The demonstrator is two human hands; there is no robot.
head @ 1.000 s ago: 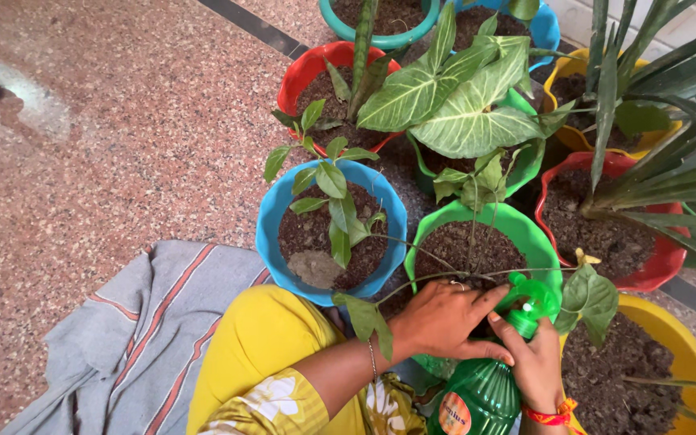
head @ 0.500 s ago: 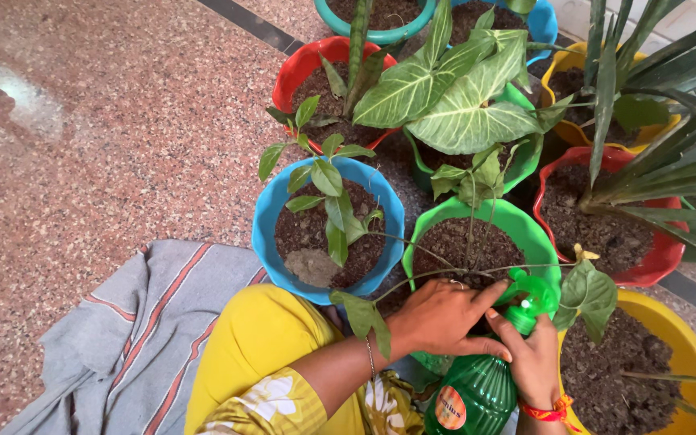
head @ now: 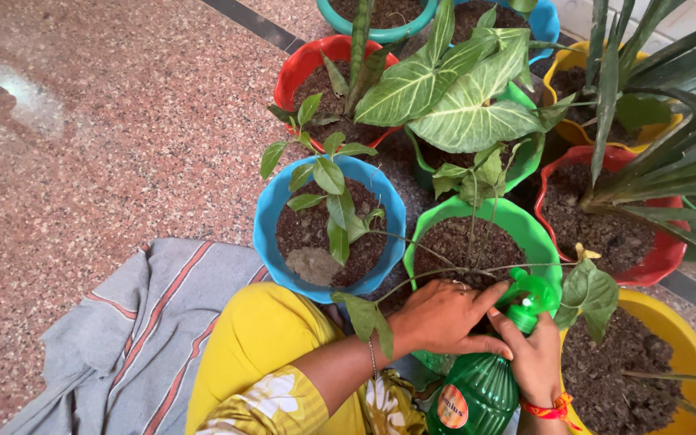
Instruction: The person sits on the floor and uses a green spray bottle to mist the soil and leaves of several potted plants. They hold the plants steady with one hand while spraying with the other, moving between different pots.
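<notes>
A striped grey cloth [head: 134, 322] lies on the floor. Beside the blue pot [head: 271, 217], the left hand [head: 441, 318] rests on the green spray bottle [head: 485, 387], fingers wrapped around its nozzle, while the right hand [head: 535, 362] grips its neck before the green pot [head: 537, 234].

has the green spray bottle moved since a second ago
No. The green spray bottle sits as before against the green pot rim, with the left hand and right hand on its nozzle; the small frame shift is camera motion.

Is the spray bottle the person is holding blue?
No, the spray bottle is green, gripped by the right hand with the left hand at its nozzle.
</notes>
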